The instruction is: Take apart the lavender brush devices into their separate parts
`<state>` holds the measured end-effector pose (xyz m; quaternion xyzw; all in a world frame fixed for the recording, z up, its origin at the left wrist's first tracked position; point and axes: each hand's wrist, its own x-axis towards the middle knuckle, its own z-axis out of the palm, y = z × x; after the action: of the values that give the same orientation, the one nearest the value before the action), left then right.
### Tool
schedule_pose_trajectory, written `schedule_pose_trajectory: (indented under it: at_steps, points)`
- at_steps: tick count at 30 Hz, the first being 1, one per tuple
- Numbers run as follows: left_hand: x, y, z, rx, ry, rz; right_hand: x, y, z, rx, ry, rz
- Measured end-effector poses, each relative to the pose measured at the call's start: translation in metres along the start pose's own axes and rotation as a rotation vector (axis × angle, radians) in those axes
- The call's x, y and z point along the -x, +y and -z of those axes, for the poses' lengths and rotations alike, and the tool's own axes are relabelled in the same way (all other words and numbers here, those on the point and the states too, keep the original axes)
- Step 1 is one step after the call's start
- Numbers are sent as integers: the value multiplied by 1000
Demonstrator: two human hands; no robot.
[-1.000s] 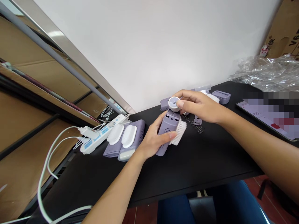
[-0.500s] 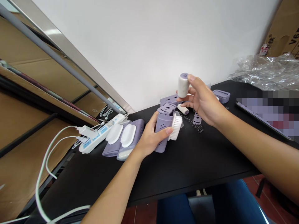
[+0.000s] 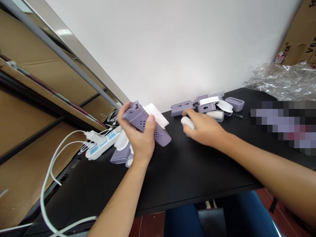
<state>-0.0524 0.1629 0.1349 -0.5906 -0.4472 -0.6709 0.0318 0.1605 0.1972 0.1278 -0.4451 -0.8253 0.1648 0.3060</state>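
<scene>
My left hand (image 3: 140, 138) is wrapped round a purple perforated case (image 3: 145, 124), tilted with its lower end to the right. A white bristle brush (image 3: 158, 116) sits along the case's upper side. Low over the black table, my right hand (image 3: 203, 126) is closed on a white rounded piece (image 3: 187, 122); its fingers partly hide the piece. Just behind my right hand lie a purple slotted part (image 3: 182, 108), a white brush (image 3: 209, 100), a clear-ended white piece (image 3: 216, 115) and a purple tray-like part (image 3: 234, 103).
Left of my left hand, purple cases (image 3: 120, 155) with white brushes lie beside a white power strip (image 3: 103, 144) with cables. A small spring (image 3: 238, 115) lies on the black table (image 3: 192, 174). Clear plastic wrap (image 3: 283, 79) is at the back right.
My left hand has lifted and tilted the case up to the left. My right hand has come down to the table; the ribbed white roller it held up is no longer recognisable. The long spring is out of sight.
</scene>
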Motion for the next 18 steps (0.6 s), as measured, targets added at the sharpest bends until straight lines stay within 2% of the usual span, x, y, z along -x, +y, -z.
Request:
schedule_pose_trajectory:
  at_steps: [2, 5, 9, 11, 14, 16, 18]
  points:
    - [-4, 3, 4, -13, 91, -34, 10, -12, -15, 105, -27, 112]
    - [-7, 6, 9, -9, 89, 8, 16, -20, -40, 304, -39, 318]
    - [-6, 8, 6, 12, 118, 11, 7, -18, -63, 473, 6, 431]
    - [-6, 6, 3, 12, 137, -9, 1, -16, -66, 511, 19, 445]
    - [-6, 1, -1, 4, 156, -44, -5, -14, -61, 520, 77, 440]
    - [-6, -3, -1, -2, 173, -80, -8, -12, -52, 527, 129, 367]
    - [-6, -6, -2, -7, 173, -99, -10, -8, -42, 548, 156, 232]
